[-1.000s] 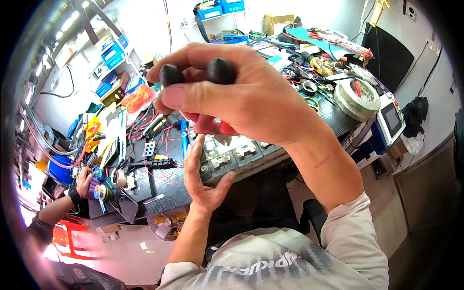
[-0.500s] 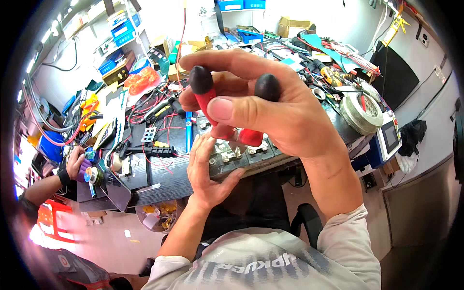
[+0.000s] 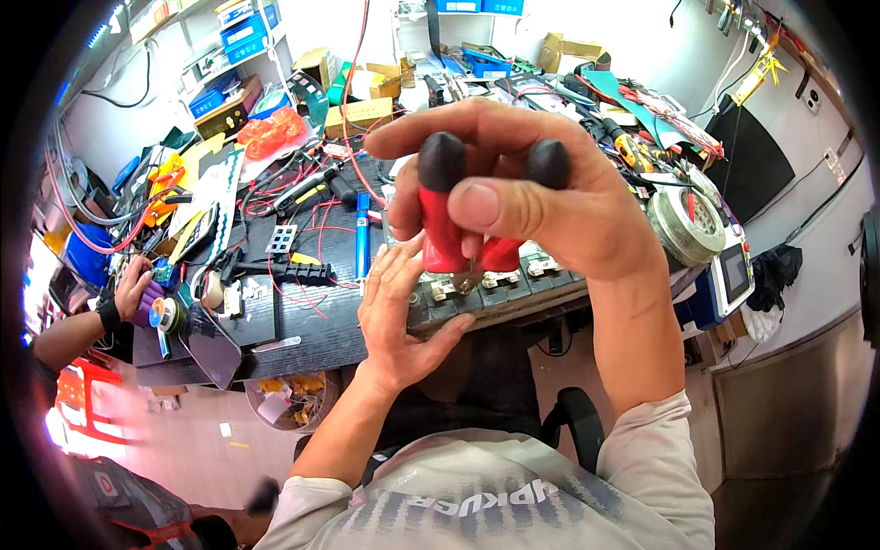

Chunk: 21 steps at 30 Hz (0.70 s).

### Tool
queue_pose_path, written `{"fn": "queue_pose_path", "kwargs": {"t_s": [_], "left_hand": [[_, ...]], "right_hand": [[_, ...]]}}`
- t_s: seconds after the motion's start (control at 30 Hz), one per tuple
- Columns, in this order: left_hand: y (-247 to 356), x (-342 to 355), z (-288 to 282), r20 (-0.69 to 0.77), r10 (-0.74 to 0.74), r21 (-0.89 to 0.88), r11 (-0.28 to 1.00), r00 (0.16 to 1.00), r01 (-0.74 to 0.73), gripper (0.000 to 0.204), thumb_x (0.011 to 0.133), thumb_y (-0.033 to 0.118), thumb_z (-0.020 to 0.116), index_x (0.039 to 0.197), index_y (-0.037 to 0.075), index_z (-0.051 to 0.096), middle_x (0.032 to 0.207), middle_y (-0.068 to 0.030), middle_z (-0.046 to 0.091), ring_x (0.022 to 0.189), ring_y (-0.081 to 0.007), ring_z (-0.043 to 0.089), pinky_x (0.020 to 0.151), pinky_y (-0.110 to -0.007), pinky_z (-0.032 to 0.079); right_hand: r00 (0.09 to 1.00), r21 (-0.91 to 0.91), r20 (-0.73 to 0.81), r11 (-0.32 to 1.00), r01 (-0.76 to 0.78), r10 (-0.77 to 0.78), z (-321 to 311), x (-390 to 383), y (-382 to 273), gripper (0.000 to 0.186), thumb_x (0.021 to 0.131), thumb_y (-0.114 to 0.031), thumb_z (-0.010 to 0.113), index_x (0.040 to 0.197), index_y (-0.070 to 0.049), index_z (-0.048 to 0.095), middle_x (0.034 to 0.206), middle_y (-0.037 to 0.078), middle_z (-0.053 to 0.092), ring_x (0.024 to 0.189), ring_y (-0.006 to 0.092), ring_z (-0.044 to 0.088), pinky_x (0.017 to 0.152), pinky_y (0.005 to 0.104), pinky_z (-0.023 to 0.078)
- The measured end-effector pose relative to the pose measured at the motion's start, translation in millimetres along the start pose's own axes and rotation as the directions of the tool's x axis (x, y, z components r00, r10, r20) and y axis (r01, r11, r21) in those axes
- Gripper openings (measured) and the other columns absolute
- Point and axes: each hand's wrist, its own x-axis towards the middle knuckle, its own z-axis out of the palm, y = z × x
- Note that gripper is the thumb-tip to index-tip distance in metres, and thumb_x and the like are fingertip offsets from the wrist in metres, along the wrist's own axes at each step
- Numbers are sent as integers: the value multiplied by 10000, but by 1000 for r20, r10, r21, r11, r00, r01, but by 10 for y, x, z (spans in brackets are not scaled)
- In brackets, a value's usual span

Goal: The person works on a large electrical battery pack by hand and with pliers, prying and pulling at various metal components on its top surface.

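Note:
Raised over the bench, my right hand (image 3: 591, 220) is closed on pliers (image 3: 440, 225) with red grips and black tips, their handles upward and metal end down over a row of grey cells with metal terminals (image 3: 536, 284). Whether the jaws touch a terminal, I cannot tell. My left hand (image 3: 394, 321) rests against the left end of that row, fingers extended and thumb apart. A blue cylinder (image 3: 362, 243) lies just beyond it.
Wires, tools and boxes crowd the dark bench (image 3: 266, 357). A co-worker's hand (image 3: 133, 293) is at the left, near wire spools (image 3: 165, 314). A large spool (image 3: 687, 220) and screened device (image 3: 731, 275) stand right; a bin (image 3: 293, 403) is below.
My right hand and the pliers have shifted right in the view, showing more of the red handles. My left hand stays against the cells. The whole scene has shifted slightly with my head.

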Motion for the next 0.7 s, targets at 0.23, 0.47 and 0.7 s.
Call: {"fn": "queue_pose_path", "kwargs": {"t_s": [0.23, 0.47, 0.7], "left_hand": [[17, 3, 4, -3, -14, 9, 1000, 1000, 14, 851, 733, 238, 961, 1464, 0, 596, 1494, -259, 633, 1395, -436, 608, 1226, -573, 396], [22, -2, 17, 6, -38, 15, 999, 999, 38, 843, 735, 247, 958, 1451, -6, 591, 1482, -275, 633, 1375, -449, 616, 1210, -577, 416], [11, 23, 27, -28, 7, 5, 1000, 1000, -6, 872, 736, 229, 954, 1480, -7, 565, 1509, -282, 618, 1372, -450, 618, 1207, -563, 418]], "right_hand": [[974, 208, 138, 966, 151, -182, -209, 157, 241, 404, 1036, -337, 756, 1228, 15, 709, 971, 96, 749, 802, 187, 718, 731, 294, 578], [991, 251, 107, 967, 50, -79, -67, 35, 280, 360, 997, -343, 812, 1096, -16, 698, 879, 41, 704, 738, 116, 693, 600, 240, 519], [969, 128, -183, 974, 188, -163, 76, -132, 253, 439, 1029, -408, 768, 1127, 1, 642, 848, 94, 679, 709, 147, 641, 620, 297, 520]]}}
